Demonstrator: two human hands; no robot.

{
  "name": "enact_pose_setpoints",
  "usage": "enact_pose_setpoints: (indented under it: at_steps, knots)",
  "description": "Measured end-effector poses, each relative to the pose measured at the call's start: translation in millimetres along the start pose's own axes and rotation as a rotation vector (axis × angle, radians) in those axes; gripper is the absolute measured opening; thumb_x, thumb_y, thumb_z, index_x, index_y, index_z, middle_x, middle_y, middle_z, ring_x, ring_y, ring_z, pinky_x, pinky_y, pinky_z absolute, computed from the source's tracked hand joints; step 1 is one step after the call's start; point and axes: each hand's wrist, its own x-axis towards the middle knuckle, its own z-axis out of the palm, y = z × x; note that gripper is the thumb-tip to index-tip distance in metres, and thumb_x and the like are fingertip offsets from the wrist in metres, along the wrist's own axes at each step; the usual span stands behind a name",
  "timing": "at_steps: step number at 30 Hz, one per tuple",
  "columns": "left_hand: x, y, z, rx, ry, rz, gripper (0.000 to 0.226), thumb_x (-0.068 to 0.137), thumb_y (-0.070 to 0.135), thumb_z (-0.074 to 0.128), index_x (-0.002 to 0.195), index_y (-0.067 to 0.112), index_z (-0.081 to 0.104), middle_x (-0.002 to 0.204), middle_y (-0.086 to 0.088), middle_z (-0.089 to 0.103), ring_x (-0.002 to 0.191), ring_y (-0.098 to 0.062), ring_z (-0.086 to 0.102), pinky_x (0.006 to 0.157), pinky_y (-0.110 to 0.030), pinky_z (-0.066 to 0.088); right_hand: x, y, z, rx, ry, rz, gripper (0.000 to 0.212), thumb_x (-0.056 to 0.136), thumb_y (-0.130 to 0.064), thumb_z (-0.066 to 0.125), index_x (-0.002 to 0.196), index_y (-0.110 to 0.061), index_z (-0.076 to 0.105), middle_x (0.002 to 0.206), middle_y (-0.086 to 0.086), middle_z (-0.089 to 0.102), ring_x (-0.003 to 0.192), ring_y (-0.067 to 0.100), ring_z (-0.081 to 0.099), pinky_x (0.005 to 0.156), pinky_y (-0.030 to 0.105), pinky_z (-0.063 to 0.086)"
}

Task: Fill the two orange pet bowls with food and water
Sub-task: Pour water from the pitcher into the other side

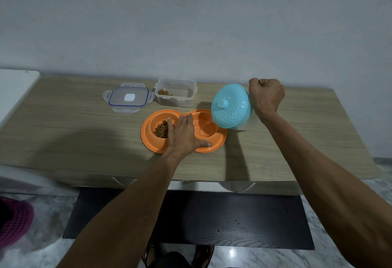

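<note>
Presses left hand (pixel 183 133) flat, fingers straight, on the orange pet bowls (pixel 148 140), across the ridge between them, likely to stop sliding. Tips blue jug (pixel 230 106) leftward with right hand (pixel 266 96), fist curled tight, presumably round a handle hidden behind the jug. Pours water (pixel 199 130) into right bowl (pixel 209 121). Shows kibble (pixel 161 131) in left bowl (pixel 153 122). Places bowls mid-table (pixel 74 130). Counts two bowls in one moulding, one jug, one clear container (pixel 176 98) far behind, one lid (pixel 128 98) left of it.
</note>
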Motion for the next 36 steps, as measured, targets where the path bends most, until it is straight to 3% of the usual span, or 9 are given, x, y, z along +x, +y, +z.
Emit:
enact_pose_setpoints:
  at_steps: [12, 25, 30, 36]
  knots:
    - [-0.1, -0.1, -0.2, -0.014, -0.006, -0.008, 0.123, 0.064, 0.076, 0.067, 0.154, 0.01, 0.015, 0.161, -0.01, 0.023, 0.152, -0.023, 0.011, 0.118, -0.057, -0.005, 0.2, -3.3, -3.0, -0.013, -0.003, -0.009, 0.046, 0.08, -0.018, 0.054, 0.04, -0.015, 0.03, 0.038, -0.004, 0.016, 0.037, 0.014, 0.016, 0.05, 0.021, 0.031]
    - [0.1, 0.6, -0.8, -0.012, -0.011, -0.005, 0.123, 0.065, 0.076, 0.067, 0.155, 0.01, 0.015, 0.161, -0.01, 0.022, 0.152, -0.024, 0.01, 0.119, -0.058, -0.004, 1.4, -4.6, -4.0, -0.019, 0.002, -0.02, 0.045, 0.078, -0.018, 0.052, 0.04, -0.014, 0.03, 0.038, -0.003, 0.016, 0.037, 0.015, 0.016, 0.052, 0.023, 0.033]
    - [0.6, -0.1, 0.4, -0.017, -0.006, -0.006, 0.123, 0.064, 0.076, 0.067, 0.154, 0.01, 0.015, 0.161, -0.01, 0.023, 0.151, -0.024, 0.011, 0.119, -0.058, -0.004, 1.9, -4.9, -4.1, -0.021, 0.002, -0.012, 0.044, 0.078, -0.02, 0.052, 0.039, -0.013, 0.032, 0.039, -0.001, 0.019, 0.038, 0.016, 0.018, 0.055, 0.029, 0.034]
    - [0.4, -0.2, -0.5, -0.018, -0.005, -0.003, 0.123, 0.064, 0.075, 0.068, 0.154, 0.01, 0.015, 0.161, -0.01, 0.023, 0.151, -0.024, 0.012, 0.119, -0.058, -0.003, 0.8, -4.2, -3.3, -0.007, -0.004, -0.02, 0.044, 0.079, -0.018, 0.053, 0.039, -0.014, 0.033, 0.037, -0.004, 0.019, 0.036, 0.012, 0.017, 0.052, 0.023, 0.033]
